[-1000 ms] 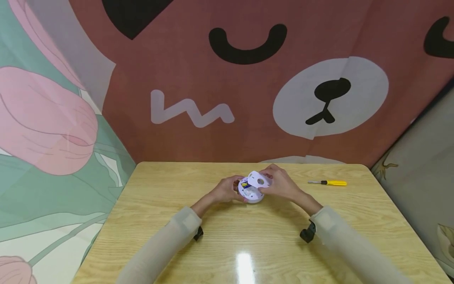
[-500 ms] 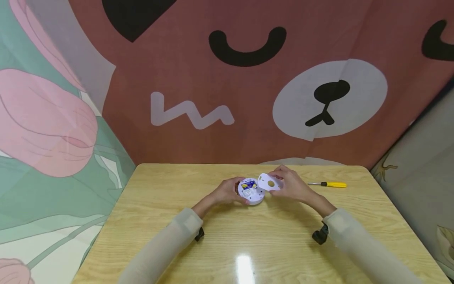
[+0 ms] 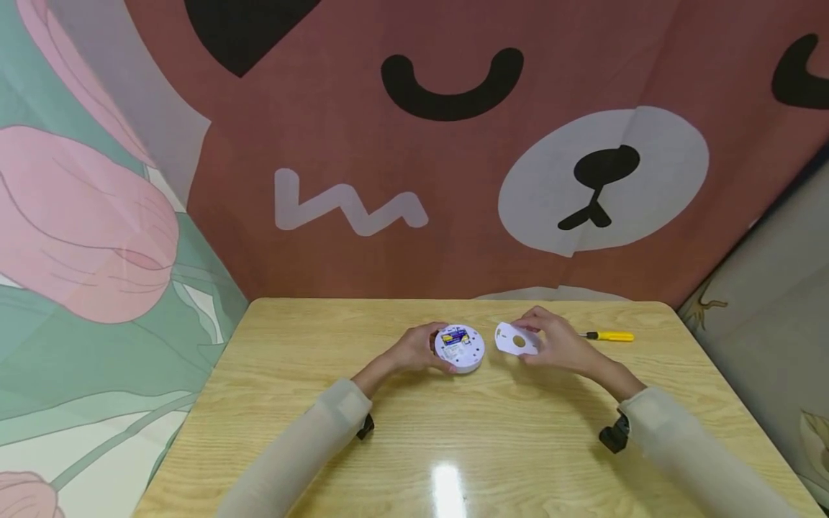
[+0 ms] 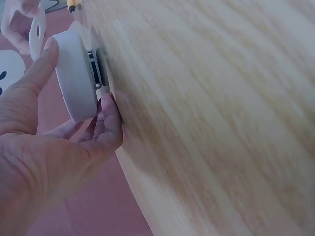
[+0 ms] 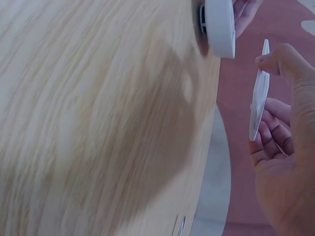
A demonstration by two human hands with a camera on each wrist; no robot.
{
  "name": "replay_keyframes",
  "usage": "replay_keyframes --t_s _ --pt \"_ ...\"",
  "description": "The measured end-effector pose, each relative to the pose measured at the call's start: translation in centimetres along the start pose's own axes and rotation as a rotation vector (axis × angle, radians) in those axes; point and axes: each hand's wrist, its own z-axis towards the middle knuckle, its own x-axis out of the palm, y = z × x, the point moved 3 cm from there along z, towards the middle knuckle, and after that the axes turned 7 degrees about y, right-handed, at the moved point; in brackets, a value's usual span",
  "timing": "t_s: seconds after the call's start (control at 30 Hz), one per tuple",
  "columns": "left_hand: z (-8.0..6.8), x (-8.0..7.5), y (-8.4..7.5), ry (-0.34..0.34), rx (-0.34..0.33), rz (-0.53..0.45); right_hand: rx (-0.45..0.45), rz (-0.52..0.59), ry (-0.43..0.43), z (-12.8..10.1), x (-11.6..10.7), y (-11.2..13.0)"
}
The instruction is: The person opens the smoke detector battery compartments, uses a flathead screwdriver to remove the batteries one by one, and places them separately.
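Observation:
My left hand [image 3: 413, 349] grips a round white smoke detector [image 3: 460, 352] by its left side, with the thumb and fingers at its edge. Its back faces up, and a blue and yellow battery [image 3: 455, 337] sits in a recess there. Dark slots show on its underside, close over the table, in the left wrist view. Off to its right, my right hand [image 3: 560, 345] pinches a thin white mounting plate [image 3: 507, 343] with a round hole. In the right wrist view the mounting plate [image 5: 259, 98] is seen edge-on, apart from the detector [image 5: 221, 29].
A screwdriver [image 3: 614, 336] with a yellow handle lies on the table at the right, its tip partly behind my right hand. The wooden table [image 3: 311, 324] ends at a hanging cloth [image 3: 337, 266] with a printed bear face.
My right hand has moved to the right with the mounting plate, from over the detector to well beside it, uncovering the battery. My left hand and the detector have stayed nearly still.

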Motion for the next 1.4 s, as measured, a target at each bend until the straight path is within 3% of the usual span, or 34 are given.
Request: replay_keyframes --t_s 0.37,0.73,0.97,1.4 --pt "0.3 0.0 0.1 -0.002 0.004 0.006 0.033 -0.025 0.037 -2.0 -1.1 -2.0" --pt "0.3 0.3 -0.3 0.001 -0.01 0.013 -0.031 -0.121 -0.024 -4.6 -2.4 -3.6" --pt "0.4 0.2 -0.1 -0.019 0.018 0.006 0.01 -0.159 -0.001 -6.1 -3.0 -4.7" --pt "0.1 0.2 0.1 -0.022 0.008 -0.017 -0.018 -0.209 0.015 -8.9 -3.7 -6.7"
